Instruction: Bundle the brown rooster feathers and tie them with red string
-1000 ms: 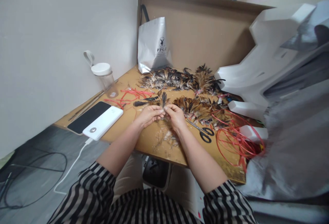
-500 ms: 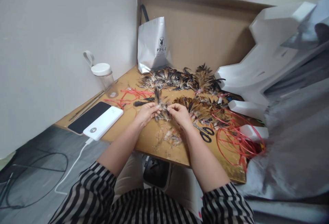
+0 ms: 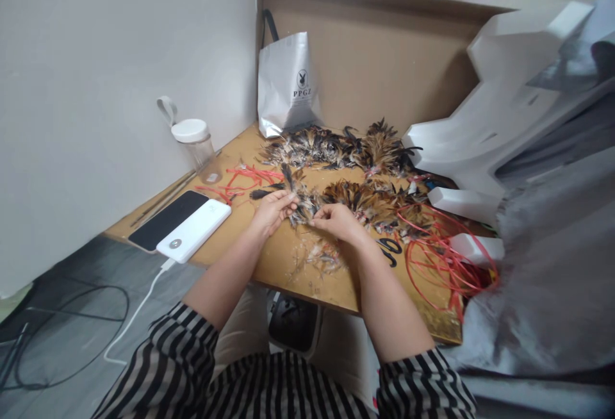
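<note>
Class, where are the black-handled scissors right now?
In the head view, the scissors lie on the table right of centre, between the right forearm and the red strips, blades hidden.

A second ago the fingertips of both hands met around the dark-tipped feather (image 3: 287, 175); now they are apart, the left hand (image 3: 272, 212) having shifted slightly left with the feather, and the right hand (image 3: 339, 221) having drawn off to the right and nearer. Loose feathers (image 3: 303, 211) now show between the hands, where fingers hid them before. The right forearm (image 3: 384, 297) has swung right too, covering the blades and part of the handles of the scissors (image 3: 394, 247).
</note>
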`<state>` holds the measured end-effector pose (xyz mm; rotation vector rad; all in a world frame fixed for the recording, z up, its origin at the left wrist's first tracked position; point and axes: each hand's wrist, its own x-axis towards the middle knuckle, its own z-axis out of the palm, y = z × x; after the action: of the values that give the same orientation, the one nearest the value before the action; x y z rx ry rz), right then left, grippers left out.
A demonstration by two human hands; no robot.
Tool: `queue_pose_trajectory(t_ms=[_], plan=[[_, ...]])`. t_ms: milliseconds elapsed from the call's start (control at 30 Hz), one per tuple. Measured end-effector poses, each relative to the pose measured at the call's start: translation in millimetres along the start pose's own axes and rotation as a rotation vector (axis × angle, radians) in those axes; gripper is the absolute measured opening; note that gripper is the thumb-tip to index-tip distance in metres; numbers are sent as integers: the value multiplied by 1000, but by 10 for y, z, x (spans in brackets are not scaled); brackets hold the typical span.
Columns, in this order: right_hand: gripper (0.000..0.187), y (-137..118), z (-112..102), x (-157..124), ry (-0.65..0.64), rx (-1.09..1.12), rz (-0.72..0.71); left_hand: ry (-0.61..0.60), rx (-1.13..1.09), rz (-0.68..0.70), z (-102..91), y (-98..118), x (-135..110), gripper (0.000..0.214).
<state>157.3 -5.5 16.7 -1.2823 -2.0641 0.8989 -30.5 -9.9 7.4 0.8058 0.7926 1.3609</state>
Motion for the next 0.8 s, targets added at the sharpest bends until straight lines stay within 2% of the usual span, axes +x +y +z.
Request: queue_pose_trajectory(t_ms=[167, 267, 367, 500, 633, 700, 800], plan=[[11, -30, 18, -18, -35, -129, 2, 3, -11, 0, -4, -6, 5, 24], [13, -28, -27, -18, -104, -78, 9, 1, -11, 8, -7, -10, 10, 25], [18, -27, -66, -18, -120, -61, 46, 0, -15, 9, -7, -11, 10, 25], [24, -119, -24, -40, -114, -235, 104, 7, -18, -2, -1, -9, 5, 25], [15, -233, 53, -64, -22, -428, 145, 7, -15, 0, -2, -9, 6, 26], [12, -217, 50, -59, -10, -385, 110, 3, -20, 4, -7, -12, 11, 26], [16, -104, -11, -35, -62, -161, 46, -4, -24, 2, -16, -20, 21, 24]])
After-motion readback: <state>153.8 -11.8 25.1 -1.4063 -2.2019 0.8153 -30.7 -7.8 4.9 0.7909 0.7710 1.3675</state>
